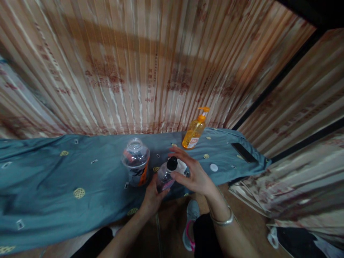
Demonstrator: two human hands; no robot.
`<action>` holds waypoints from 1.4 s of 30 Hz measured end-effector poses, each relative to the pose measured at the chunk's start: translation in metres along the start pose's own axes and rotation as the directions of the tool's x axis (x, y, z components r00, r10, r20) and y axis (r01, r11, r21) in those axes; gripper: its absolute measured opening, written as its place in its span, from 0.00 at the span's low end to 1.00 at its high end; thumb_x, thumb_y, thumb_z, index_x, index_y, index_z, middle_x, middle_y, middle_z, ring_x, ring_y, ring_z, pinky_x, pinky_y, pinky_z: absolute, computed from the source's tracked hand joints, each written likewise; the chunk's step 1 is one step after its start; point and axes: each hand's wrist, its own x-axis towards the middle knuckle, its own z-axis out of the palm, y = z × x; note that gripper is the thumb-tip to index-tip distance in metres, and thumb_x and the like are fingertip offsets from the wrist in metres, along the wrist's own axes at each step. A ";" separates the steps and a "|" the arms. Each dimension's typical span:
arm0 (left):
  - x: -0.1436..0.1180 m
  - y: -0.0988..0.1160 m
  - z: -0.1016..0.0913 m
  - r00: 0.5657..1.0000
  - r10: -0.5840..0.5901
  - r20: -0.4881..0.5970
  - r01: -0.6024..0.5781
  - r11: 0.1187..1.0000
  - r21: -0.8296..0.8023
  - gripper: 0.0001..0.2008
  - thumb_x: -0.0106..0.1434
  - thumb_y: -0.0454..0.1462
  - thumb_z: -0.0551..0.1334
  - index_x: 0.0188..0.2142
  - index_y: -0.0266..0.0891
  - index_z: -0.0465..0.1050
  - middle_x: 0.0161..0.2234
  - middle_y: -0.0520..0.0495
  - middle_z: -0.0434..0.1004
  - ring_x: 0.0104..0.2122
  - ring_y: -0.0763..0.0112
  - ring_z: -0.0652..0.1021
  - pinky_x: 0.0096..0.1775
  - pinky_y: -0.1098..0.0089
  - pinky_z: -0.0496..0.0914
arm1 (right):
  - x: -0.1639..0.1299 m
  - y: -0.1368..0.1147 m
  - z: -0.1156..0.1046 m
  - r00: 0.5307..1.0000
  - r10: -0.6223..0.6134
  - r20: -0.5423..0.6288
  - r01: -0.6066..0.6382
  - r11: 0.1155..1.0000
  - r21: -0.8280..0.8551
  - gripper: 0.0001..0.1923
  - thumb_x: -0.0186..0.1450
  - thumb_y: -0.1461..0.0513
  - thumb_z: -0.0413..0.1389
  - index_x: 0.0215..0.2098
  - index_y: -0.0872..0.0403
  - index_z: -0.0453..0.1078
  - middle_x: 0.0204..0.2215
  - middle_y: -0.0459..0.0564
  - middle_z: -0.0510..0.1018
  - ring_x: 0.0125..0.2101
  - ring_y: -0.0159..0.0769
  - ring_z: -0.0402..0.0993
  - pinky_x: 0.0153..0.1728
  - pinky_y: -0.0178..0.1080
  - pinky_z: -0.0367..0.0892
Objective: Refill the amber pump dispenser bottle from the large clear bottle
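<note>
My left hand [153, 196] is closed round the lower part of a clear bottle [163, 175] with a black cap [172, 163], which tilts slightly to the right. My right hand [195, 175] is beside that cap, its thumb and fingers apart on either side. I cannot tell whether the fingertips touch it. Something white [181, 166] shows under the right palm, partly hidden. Just left of the bottle stands a wide clear plastic jar [135, 163] without a lid, with a black and orange label. An orange pump bottle [192, 133] of yellow liquid stands behind my right hand.
A blue-green patterned cloth [102, 186] covers the long narrow surface. On its right lie a white round lid [214, 167] and a dark phone [243, 152]. A pleated curtain [120, 71] hangs along the back. Below the front edge, a grey shoe [192, 211] is on the floor.
</note>
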 end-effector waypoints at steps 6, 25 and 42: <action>0.000 -0.001 0.001 1.000 0.003 -0.002 -0.003 1.000 0.004 0.32 0.53 0.41 0.71 0.57 0.38 0.69 0.53 0.39 0.85 0.53 0.50 0.83 0.60 0.49 0.73 | 0.002 -0.002 0.011 0.966 0.106 -0.234 -0.125 0.990 -0.068 0.23 0.56 0.52 0.75 0.44 0.50 0.74 0.66 0.59 0.76 0.70 0.55 0.66 0.67 0.56 0.66; 0.000 0.000 0.002 1.000 0.005 -0.014 -0.005 1.000 -0.010 0.34 0.52 0.42 0.71 0.58 0.39 0.70 0.54 0.39 0.84 0.54 0.50 0.83 0.61 0.48 0.72 | 0.001 -0.006 0.013 0.969 0.092 -0.230 -0.085 0.996 0.037 0.15 0.63 0.55 0.70 0.45 0.47 0.77 0.59 0.52 0.82 0.66 0.49 0.73 0.65 0.53 0.69; 0.002 -0.012 -0.003 0.998 -0.015 -0.057 0.022 0.992 0.127 0.31 0.52 0.45 0.73 0.54 0.39 0.73 0.53 0.37 0.83 0.55 0.47 0.81 0.62 0.47 0.69 | -0.028 0.130 -0.046 0.750 0.516 -0.413 -0.660 0.617 -0.429 0.16 0.59 0.67 0.63 0.45 0.51 0.81 0.40 0.57 0.88 0.45 0.54 0.86 0.48 0.47 0.76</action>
